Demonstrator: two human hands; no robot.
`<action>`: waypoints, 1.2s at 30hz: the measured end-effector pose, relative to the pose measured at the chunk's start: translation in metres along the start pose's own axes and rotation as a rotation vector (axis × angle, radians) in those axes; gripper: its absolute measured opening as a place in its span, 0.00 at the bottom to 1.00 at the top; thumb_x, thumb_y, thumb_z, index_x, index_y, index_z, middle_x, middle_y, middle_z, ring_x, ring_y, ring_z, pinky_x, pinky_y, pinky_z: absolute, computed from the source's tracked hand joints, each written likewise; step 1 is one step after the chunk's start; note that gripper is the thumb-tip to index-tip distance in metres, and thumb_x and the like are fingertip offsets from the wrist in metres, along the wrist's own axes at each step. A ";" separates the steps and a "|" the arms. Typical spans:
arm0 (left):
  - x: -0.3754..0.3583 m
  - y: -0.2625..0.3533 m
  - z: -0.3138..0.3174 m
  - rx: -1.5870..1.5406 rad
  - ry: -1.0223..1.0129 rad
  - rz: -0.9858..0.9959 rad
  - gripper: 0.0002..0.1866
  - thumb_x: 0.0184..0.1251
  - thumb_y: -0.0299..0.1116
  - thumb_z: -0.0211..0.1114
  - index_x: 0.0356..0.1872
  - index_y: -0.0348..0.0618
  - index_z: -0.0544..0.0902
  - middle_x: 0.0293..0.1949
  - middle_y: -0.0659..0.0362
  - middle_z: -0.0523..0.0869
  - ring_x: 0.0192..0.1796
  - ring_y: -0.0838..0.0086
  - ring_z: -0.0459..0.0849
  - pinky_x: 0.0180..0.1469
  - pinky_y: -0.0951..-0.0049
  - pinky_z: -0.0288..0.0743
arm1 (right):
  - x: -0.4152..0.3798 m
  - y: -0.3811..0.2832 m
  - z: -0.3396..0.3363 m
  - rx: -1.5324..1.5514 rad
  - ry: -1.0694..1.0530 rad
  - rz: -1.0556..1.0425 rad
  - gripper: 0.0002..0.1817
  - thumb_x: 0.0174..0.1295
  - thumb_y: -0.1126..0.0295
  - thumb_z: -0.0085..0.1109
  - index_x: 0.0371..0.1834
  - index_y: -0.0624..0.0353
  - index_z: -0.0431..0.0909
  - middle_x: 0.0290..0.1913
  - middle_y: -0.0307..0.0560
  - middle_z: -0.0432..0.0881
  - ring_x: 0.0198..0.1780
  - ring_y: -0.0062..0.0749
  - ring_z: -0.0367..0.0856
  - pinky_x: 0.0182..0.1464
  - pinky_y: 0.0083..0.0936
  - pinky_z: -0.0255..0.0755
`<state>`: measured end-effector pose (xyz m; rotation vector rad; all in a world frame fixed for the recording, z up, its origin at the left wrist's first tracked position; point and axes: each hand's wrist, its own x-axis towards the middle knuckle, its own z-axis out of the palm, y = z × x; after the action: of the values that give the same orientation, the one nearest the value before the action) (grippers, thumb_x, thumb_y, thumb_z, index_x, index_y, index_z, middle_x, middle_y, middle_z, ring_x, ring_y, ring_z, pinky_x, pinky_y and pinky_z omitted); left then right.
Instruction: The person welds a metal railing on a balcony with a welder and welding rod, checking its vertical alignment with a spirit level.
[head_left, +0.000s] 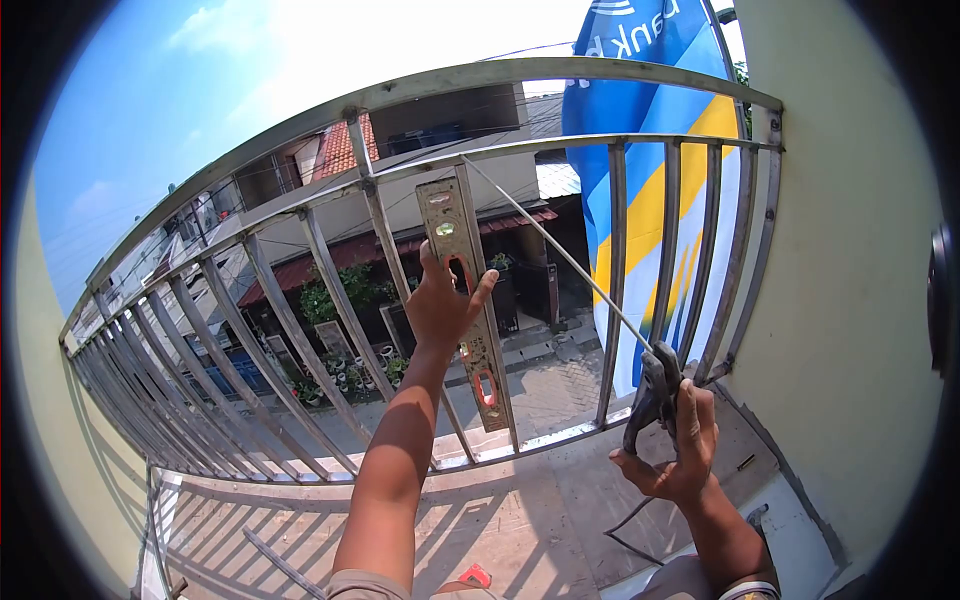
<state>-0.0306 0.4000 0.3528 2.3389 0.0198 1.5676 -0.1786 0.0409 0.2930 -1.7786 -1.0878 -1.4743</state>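
Observation:
My left hand (447, 300) holds a worn spirit level (483, 352) upright against a vertical bar (493, 330) of the metal railing, its fingers around the level's middle. In my right hand (692, 450) is a dark welding electrode holder (655, 388), gripped at the lower right. A long thin welding rod (560, 250) runs from the holder's jaws up and left, its tip at or very near the top of that bar, below the railing's second rail (520, 149). Whether the tip touches is not clear.
Metal railing (420, 88) spans between two walls (850, 250). A blue, yellow and white banner (640, 220) hangs outside at the right. A metal strip (280, 562) and a red object (476, 575) lie on the floor; a cable (630, 540) lies below my right hand.

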 end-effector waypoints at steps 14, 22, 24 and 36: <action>0.001 -0.005 0.003 0.018 0.004 0.026 0.56 0.60 0.67 0.80 0.74 0.38 0.59 0.37 0.53 0.89 0.34 0.55 0.94 0.34 0.57 0.88 | -0.003 0.002 0.002 -0.011 -0.026 0.020 0.61 0.49 0.54 0.89 0.84 0.68 0.65 0.52 0.57 0.80 0.41 0.37 0.88 0.34 0.31 0.84; 0.001 -0.004 0.001 0.020 0.011 0.045 0.59 0.61 0.69 0.78 0.75 0.34 0.58 0.36 0.49 0.90 0.33 0.50 0.95 0.31 0.56 0.89 | 0.000 0.000 0.002 -0.001 -0.006 0.008 0.61 0.49 0.55 0.89 0.85 0.67 0.65 0.52 0.58 0.81 0.40 0.37 0.88 0.34 0.31 0.85; 0.001 -0.003 0.001 0.016 0.000 0.041 0.59 0.61 0.69 0.78 0.75 0.34 0.58 0.37 0.48 0.90 0.34 0.49 0.95 0.32 0.55 0.89 | 0.000 0.000 0.002 -0.008 -0.013 0.011 0.61 0.50 0.55 0.89 0.85 0.67 0.65 0.52 0.58 0.81 0.40 0.37 0.89 0.34 0.32 0.85; 0.001 -0.002 -0.001 -0.002 -0.005 0.035 0.58 0.61 0.68 0.79 0.75 0.34 0.58 0.40 0.47 0.91 0.36 0.48 0.95 0.34 0.53 0.90 | -0.002 0.001 0.003 -0.007 -0.008 0.007 0.60 0.51 0.54 0.89 0.85 0.68 0.65 0.52 0.58 0.81 0.41 0.37 0.89 0.35 0.31 0.85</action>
<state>-0.0303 0.4020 0.3538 2.3541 -0.0242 1.5770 -0.1765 0.0423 0.2909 -1.7928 -1.0812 -1.4699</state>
